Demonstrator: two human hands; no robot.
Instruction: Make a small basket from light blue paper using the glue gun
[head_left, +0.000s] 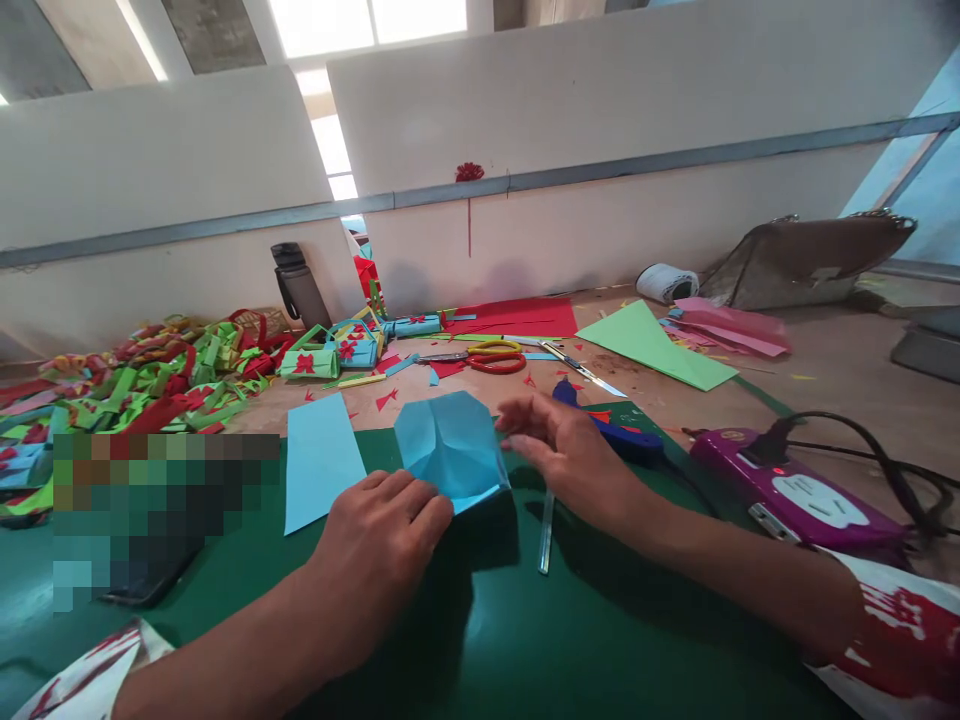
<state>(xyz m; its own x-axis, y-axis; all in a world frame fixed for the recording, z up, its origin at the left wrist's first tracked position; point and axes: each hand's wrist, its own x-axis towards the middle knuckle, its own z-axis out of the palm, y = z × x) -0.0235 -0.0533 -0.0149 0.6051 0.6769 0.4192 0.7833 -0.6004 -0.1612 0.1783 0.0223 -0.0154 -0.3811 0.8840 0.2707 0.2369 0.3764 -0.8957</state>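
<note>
**Mid-fold on the blue paper, both hands on it**

Only the head view to go on. My left hand [375, 545] lies palm-down with curled fingers pressing the near corner of the folded blue paper [452, 448], pinning it to the green mat [525, 640] on the desk. My right hand [566, 445] is open, fingers spread, tips touching the paper's right edge; it grips nothing. The paper sits mid-mat, just right of a flat light-blue sheet [319, 460].

Looks to me like the folding step, a crease being set. I'd guess the next move needs the left hand holding firm while the right runs along the fold.

Scissors [491, 358] and a green sheet [656, 345] lie toward the far edge, with a heap of paper strips [150, 375] at far left. A purple power strip [802, 495] is at the right edge.

Hard to read: the near-left patch is pixelated, and my left hand covers the paper's lower corner. A thin clear stick [546, 530] near my right wrist — can't tell what it is.
</note>
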